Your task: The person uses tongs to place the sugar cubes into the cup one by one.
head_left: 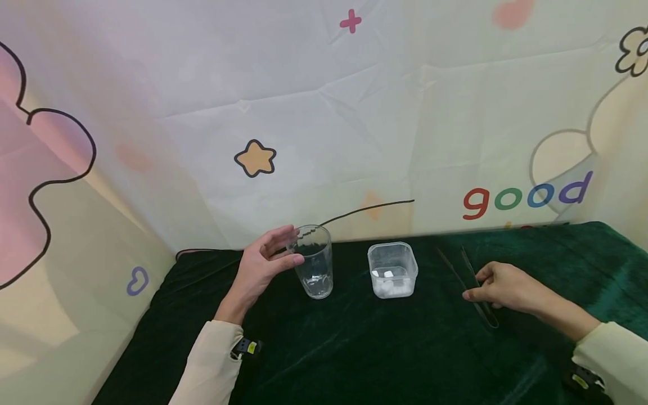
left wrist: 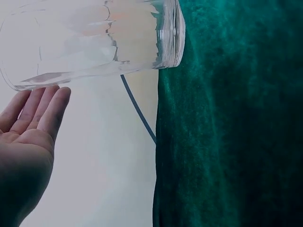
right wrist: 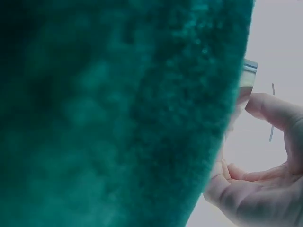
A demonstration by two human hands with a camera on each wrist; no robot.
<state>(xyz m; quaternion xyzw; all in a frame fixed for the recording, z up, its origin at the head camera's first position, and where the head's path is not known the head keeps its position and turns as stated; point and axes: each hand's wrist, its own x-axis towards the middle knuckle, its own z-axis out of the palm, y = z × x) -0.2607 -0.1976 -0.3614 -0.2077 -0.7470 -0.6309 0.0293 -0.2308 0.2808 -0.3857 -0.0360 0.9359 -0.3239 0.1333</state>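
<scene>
An empty-looking clear drinking glass (head_left: 319, 275) stands upright on the dark green cloth. My left hand (head_left: 263, 261) is at its upper left side, thumb in front; in the left wrist view the nearly straight fingers (left wrist: 54, 111) reach the glass near its rim. Farther right, metal tongs (head_left: 455, 270) point away from me with their arms spread. My right hand (head_left: 506, 287) has its thumb and curled fingers around them, near the joined end. In the right wrist view the cloth hides most of the tongs; a strip of metal (right wrist: 248, 73) shows by the thumb.
A clear plastic container (head_left: 392, 253) with several small white pieces (head_left: 390, 287) stands between the glass and the tongs. Green velvety cloth (head_left: 324, 354) covers the table. A printed backdrop (head_left: 324, 140) rises along its far edge.
</scene>
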